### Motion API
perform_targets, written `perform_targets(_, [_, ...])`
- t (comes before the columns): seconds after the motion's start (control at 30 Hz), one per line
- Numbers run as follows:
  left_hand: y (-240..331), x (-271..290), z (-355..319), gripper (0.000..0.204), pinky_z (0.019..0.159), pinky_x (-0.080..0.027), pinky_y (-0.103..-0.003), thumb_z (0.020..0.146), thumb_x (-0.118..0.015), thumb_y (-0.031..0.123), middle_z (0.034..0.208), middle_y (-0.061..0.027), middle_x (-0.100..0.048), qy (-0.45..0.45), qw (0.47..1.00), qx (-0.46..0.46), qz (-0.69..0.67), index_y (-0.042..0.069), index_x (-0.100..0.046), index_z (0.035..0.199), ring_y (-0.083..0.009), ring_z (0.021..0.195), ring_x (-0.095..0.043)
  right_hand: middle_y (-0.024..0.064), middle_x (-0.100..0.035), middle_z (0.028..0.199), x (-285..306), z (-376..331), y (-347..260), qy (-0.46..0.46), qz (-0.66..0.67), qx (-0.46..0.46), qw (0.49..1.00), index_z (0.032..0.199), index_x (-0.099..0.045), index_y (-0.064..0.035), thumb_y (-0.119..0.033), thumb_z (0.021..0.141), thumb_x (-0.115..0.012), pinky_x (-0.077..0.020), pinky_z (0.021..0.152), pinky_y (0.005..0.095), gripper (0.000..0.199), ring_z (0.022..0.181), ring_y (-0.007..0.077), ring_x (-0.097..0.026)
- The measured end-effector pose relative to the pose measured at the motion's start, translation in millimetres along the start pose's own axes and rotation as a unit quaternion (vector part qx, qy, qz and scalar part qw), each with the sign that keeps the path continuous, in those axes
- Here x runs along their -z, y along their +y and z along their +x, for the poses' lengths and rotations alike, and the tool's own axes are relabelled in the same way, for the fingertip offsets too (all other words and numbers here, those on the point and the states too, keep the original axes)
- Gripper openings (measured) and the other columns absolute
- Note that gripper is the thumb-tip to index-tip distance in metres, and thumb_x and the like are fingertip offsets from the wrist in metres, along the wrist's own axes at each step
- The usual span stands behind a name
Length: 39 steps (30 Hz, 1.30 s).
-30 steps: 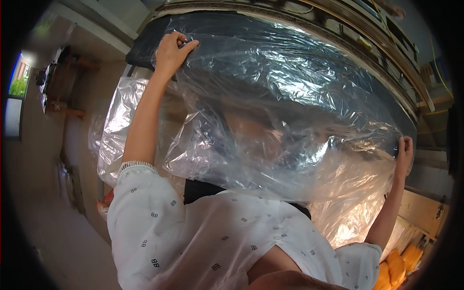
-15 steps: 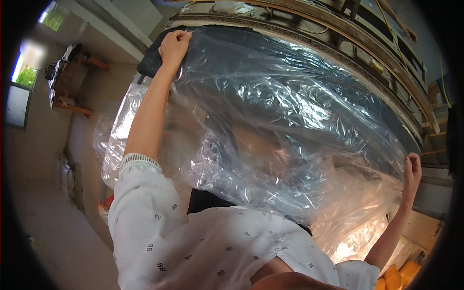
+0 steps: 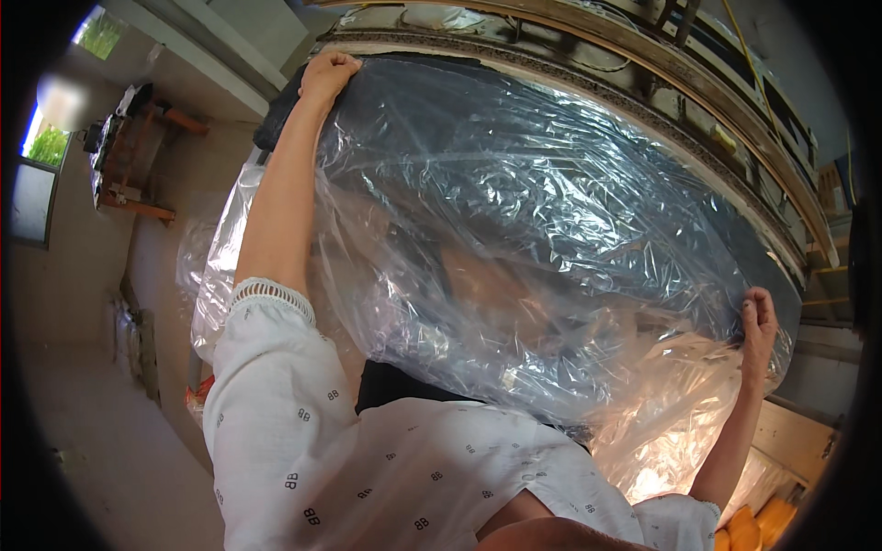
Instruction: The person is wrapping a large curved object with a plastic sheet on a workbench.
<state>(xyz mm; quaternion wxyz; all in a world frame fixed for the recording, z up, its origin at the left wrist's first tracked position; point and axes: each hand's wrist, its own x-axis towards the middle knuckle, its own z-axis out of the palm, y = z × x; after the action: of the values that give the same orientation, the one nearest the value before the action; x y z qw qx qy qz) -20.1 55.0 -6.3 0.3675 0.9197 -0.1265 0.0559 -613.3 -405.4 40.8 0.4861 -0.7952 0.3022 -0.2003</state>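
A large clear plastic sheet (image 3: 551, 202), wrinkled and shiny, spreads over a dark surface (image 3: 276, 124) and hangs down in front of my body. At the far left corner, my left hand (image 3: 326, 78) is closed with its fingers pinching the sheet's edge. On the right side my right hand (image 3: 759, 317) is closed too, its fingertips gripping the sheet near the right edge. The dark layer shows through the plastic between both hands. Reflections hide where the sheet's near folds lie.
Beyond the dark surface runs a long machine frame with a wooden rail (image 3: 707, 83). A bench with orange-brown legs (image 3: 138, 207) stands by the left wall. Something orange (image 3: 758, 525) lies at the lower right, and a red item (image 3: 197, 395) is low on the left.
My right hand has moved a little left and inward with the sheet. My left hand has shifted slightly left and up, and the plastic's wrinkles lie differently over the dark surface.
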Motion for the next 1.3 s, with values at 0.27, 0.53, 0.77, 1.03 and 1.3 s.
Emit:
perform_targets(0.27, [42.7, -34.1, -15.2, 0.025, 0.084, -0.04, -0.035, 0.076, -0.059, 0.035, 0.086, -0.0038, -0.065, 0.141, 0.988, 0.029, 0.056, 0.013, -0.068, 0.085, -0.0216, 0.084, -0.06, -0.0061, -0.042, 0.075, 17.4, -10.1, -38.8, -0.112, -0.114, 0.015, 0.987, 0.08, -0.047, -0.0062, -0.015, 0.084, -0.053, -0.0284, 0.061, 0.017, 0.012, 0.069, 0.003, -0.036])
perform_targets(0.53, [-148.0, 61.0, 98.6, 0.025, 0.068, -0.048, -0.042, 0.085, -0.045, 0.025, 0.092, -0.014, -0.062, 0.166, 0.816, -0.19, 0.52, 0.007, -0.062, 0.09, -0.0295, 0.083, -0.061, -0.0027, -0.049, 0.059, 0.8, -53.0, -47.5, -0.448, 0.112, -0.203, 0.863, 0.09, -0.052, -0.0049, -0.013, 0.082, -0.052, -0.0314, 0.048, 0.0177, 0.012, 0.051, 0.0037, -0.041])
perform_targets(0.77, [-58.6, 13.8, 66.9, 0.037, 0.076, -0.042, -0.054, 0.075, -0.047, 0.031, 0.093, -0.0219, -0.062, 0.164, 0.931, 0.008, 0.326, 0.004, -0.067, 0.091, -0.0397, 0.091, -0.058, -0.0031, -0.049, 0.078, 46.0, -132.2, -25.5, -0.105, 0.094, -0.157, 0.977, 0.102, -0.052, -0.0062, -0.018, 0.082, -0.053, -0.0361, 0.064, 0.0193, 0.023, 0.07, 0.0052, -0.046])
perform_targets(1.03, [-51.1, 25.5, 45.2, 0.039, 0.078, -0.042, -0.052, 0.073, -0.048, 0.032, 0.095, -0.0223, -0.062, 0.158, 0.945, 0.007, 0.285, 0.003, -0.066, 0.094, -0.0404, 0.091, -0.057, 0.0068, -0.054, 0.102, -50.6, -179.6, 37.8, -0.043, -0.482, 0.152, 0.862, 0.112, -0.053, -0.0143, 0.0, 0.063, -0.058, -0.0421, 0.081, 0.0397, 0.052, 0.096, 0.0273, -0.051])
perform_targets(1.3, [-69.5, 37.3, 38.0, 0.032, 0.073, -0.043, -0.051, 0.075, -0.048, 0.022, 0.088, -0.0229, -0.063, 0.192, 0.949, 0.0, 0.249, -0.002, -0.065, 0.086, -0.041, 0.084, -0.058, 0.0071, -0.06, 0.097, 184.1, -219.7, 90.2, 0.186, -0.339, -0.103, 0.917, 0.095, -0.059, -0.0069, 0.003, 0.071, -0.051, -0.0442, 0.081, 0.0313, 0.027, 0.091, 0.0252, -0.056])
